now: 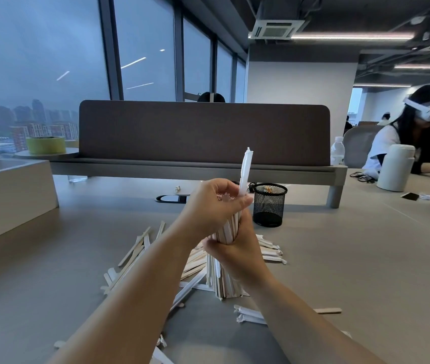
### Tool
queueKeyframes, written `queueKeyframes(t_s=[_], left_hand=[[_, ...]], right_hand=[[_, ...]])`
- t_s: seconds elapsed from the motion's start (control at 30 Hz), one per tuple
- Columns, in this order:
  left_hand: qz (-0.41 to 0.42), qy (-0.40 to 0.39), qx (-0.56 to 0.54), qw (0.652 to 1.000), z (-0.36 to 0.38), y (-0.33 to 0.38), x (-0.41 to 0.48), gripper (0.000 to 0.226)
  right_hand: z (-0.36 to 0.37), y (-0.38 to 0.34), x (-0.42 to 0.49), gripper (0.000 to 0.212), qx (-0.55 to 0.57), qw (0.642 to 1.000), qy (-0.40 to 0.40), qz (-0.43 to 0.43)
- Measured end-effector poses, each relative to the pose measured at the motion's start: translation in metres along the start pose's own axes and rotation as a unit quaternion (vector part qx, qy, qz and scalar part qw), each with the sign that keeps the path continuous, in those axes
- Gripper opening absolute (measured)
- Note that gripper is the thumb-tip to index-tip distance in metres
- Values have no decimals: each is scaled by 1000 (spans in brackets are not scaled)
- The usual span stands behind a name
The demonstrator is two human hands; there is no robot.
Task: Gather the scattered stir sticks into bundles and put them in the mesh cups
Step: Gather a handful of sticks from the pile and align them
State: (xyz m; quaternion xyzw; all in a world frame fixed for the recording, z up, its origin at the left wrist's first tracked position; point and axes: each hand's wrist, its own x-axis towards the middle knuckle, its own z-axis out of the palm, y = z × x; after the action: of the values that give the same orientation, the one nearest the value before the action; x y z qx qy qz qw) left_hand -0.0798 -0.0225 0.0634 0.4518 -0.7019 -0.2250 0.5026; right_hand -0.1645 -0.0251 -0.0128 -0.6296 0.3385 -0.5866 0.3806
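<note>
Both hands are closed on one bundle of stir sticks (225, 232): my right hand (231, 252) is clenched around its middle, and my left hand (215, 206) grips the top, thumb and fingers pinching a single paper-wrapped stick (245, 168) that pokes up above the rest. The bundle stands nearly upright, long axis vertical, its lower ends splayed out just above the grey table (366, 258); whether they touch it I cannot tell. The raised stick leans slightly right, its twisted tip pointing at the ceiling.

Loose sticks (135, 254) lie scattered flat around the bundle's foot, fanned in several directions. A black mesh cup (269, 204) stands upright just beyond my hands, to their right, apart from the bundle.

Farther back runs a brown desk divider (203, 132), with a roll of green tape (46, 145) at its left. Tall windows (38, 61) show a hazy city. At the right a person wearing a white headset (429, 111) sits near a white flask (395, 168).
</note>
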Motion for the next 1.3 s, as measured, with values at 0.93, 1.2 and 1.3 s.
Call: queueKeyframes(t_s=[0.93, 1.2, 1.3], left_hand=[[-61, -117, 227, 965, -10, 24, 20, 34], [-53, -83, -226, 969, 4, -31, -24, 88], [-51, -146, -259, 953, 6, -48, -31, 112]], right_hand=[[-3, -3, -3, 59, 4, 1000, -19, -17], [-5, -7, 11, 52, 45, 998, 40, -22], [-7, -9, 12, 47, 31, 998, 54, -24]])
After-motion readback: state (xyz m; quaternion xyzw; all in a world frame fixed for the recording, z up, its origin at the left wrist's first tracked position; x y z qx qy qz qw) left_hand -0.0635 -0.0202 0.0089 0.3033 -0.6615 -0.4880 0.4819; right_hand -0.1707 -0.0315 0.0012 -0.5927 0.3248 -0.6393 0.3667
